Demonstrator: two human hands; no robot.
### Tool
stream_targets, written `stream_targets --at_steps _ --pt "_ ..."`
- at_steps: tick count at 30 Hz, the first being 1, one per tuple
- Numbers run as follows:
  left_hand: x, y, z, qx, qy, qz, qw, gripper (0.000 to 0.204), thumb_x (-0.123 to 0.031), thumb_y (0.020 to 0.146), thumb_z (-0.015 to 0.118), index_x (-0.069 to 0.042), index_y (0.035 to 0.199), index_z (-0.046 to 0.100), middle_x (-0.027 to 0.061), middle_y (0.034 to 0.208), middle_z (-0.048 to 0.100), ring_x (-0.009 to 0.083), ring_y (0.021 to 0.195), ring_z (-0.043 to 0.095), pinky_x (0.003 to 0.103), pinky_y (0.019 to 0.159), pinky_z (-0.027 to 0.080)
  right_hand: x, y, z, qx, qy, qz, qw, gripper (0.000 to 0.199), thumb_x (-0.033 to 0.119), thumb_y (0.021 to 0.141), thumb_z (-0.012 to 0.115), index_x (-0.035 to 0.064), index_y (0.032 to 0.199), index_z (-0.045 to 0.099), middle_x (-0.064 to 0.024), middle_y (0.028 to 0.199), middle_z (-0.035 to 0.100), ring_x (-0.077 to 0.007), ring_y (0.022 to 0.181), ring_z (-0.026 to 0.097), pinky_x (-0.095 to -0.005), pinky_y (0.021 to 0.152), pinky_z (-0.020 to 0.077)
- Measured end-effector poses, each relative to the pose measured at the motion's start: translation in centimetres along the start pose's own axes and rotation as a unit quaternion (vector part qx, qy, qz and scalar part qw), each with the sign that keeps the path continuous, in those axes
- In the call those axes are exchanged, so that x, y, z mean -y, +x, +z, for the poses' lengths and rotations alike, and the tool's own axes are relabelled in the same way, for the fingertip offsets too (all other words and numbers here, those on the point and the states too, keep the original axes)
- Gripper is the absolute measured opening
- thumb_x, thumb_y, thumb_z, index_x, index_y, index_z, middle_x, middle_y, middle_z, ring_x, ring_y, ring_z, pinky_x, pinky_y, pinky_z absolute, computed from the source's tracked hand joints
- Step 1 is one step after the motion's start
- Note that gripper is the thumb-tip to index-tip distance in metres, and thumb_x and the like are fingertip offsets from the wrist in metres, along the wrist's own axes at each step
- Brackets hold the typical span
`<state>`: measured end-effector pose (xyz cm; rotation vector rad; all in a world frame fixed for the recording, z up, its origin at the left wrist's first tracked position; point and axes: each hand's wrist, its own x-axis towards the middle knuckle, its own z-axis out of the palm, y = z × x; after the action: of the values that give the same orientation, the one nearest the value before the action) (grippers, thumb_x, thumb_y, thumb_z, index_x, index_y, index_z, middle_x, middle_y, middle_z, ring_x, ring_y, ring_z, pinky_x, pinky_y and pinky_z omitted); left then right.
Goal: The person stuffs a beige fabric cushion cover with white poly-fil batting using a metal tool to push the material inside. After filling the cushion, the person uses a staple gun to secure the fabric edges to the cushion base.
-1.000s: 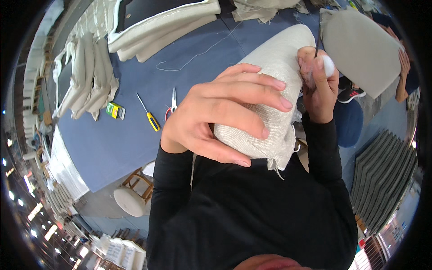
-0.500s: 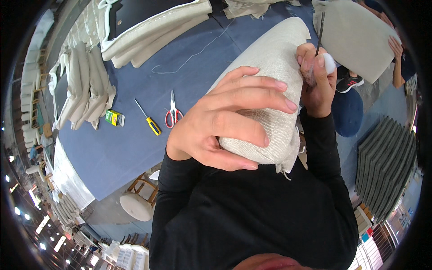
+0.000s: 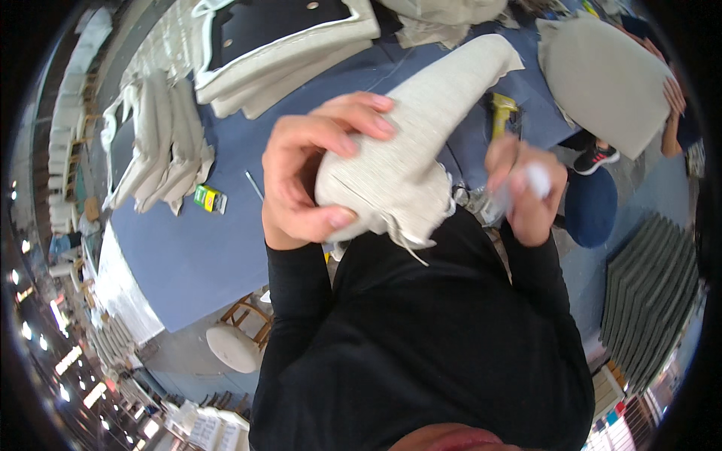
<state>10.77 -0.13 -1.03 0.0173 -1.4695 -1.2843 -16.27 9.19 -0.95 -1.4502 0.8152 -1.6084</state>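
My left hand (image 3: 312,165) is closed round the rounded end of a beige fabric-covered padded piece (image 3: 421,124), thumb below and fingers on top. The piece tapers toward the far right, and frayed fabric and loose threads (image 3: 410,244) hang at its near end. To the right, apart from the piece, my right hand (image 3: 530,192) is curled and smeared by motion. A white rounded end of a tool (image 3: 537,179) shows in it; the tool's shaft cannot be made out now.
On the blue table (image 3: 188,270) lie a green-and-yellow box (image 3: 210,199), a yellow tool (image 3: 502,113) and stacked beige upholstered panels (image 3: 293,64). Another person's hands (image 3: 673,98) hold a beige panel (image 3: 605,83) at right. A blue round stool (image 3: 590,207) stands nearby.
My left hand has shifted left and turned the padded piece, showing its frayed end; it covers the scissors and most of the screwdriver. My right hand has moved lower, away from the piece.
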Motion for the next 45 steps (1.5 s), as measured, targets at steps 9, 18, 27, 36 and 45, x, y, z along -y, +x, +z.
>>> stream_targets --at_steps 9,18,27,36,45 --pt "-1.7 -2.8 -3.4 -0.081 0.032 0.003 0.996 0.057 -0.028 0.079 0.08 -0.01 0.126 0.053 0.0269 0.13 0.064 0.0476 0.135 0.054 0.064 0.119 0.035 1.1 1.1 4.4 0.214 -0.164 -0.012 0.963 0.01 0.001 0.077 0.077 -0.0013 0.075 0.068 -0.0104 0.065 0.064 -0.0275 0.055 0.059 -0.0371 0.053 0.043" --pt "-2.3 -2.9 -1.8 -0.053 0.037 -0.009 0.998 0.055 -0.029 0.081 0.084 -0.009 0.124 0.057 0.0252 0.13 0.066 0.047 0.136 0.054 0.061 0.119 0.036 1.5 2.1 4.8 0.203 -0.138 0.011 0.969 0.012 0.004 0.077 0.081 0.0011 0.078 0.07 -0.0129 0.065 0.06 -0.0316 0.056 0.059 -0.038 0.053 0.0418" --pt "-3.8 -2.7 0.4 0.016 0.131 -0.055 0.99 0.074 -0.032 0.074 0.098 -0.014 0.13 0.053 0.0271 0.138 0.063 0.0459 0.142 0.052 0.064 0.124 0.03 7.0 3.7 2.9 0.263 -0.162 0.13 0.942 0.01 0.004 0.079 0.083 0.003 0.078 0.073 -0.0106 0.061 0.061 -0.0286 0.05 0.059 -0.0343 0.051 0.0421" --pt "-2.6 -2.8 3.9 -0.035 0.087 -0.016 0.995 0.067 -0.013 0.071 0.097 -0.012 0.127 0.06 0.0247 0.136 0.069 0.044 0.137 0.06 0.061 0.118 0.038 10.6 5.5 1.6 0.297 -0.149 0.258 0.907 0.004 0.002 0.083 0.078 0.0032 0.08 0.075 -0.0083 0.062 0.066 -0.0194 0.05 0.063 -0.0279 0.052 0.0439" --pt "-2.6 -2.5 4.0 -0.022 0.142 -0.012 0.99 0.052 -0.02 0.077 0.094 -0.01 0.122 0.069 0.0217 0.137 0.07 0.0457 0.137 0.06 0.06 0.111 0.045 10.3 4.1 1.9 0.228 -0.091 0.274 0.93 0.007 0.0 0.083 0.079 0.0014 0.078 0.074 -0.0075 0.061 0.066 -0.018 0.05 0.062 -0.0269 0.051 0.0434"
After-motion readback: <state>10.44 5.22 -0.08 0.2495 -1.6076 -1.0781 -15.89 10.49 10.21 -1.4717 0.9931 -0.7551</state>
